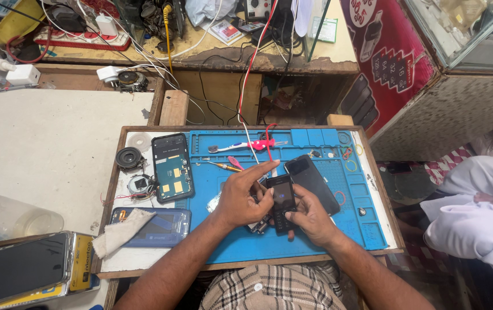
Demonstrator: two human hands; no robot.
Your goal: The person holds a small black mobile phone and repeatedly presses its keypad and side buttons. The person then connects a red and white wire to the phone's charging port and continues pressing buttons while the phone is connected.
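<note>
Head view: both hands meet over the blue repair mat (235, 241). Right hand (309, 218) grips a small black keypad phone (284, 201) from below, screen up. Left hand (241, 198) holds the phone's left edge, index finger stretched out over it. Just beyond the right hand lies a black smartphone (315, 181), face down. Left of the left hand sits an opened phone (172, 167), its board exposed. Nearer, further left, a cloth (121, 231) lies on another blue phone (163, 227).
</note>
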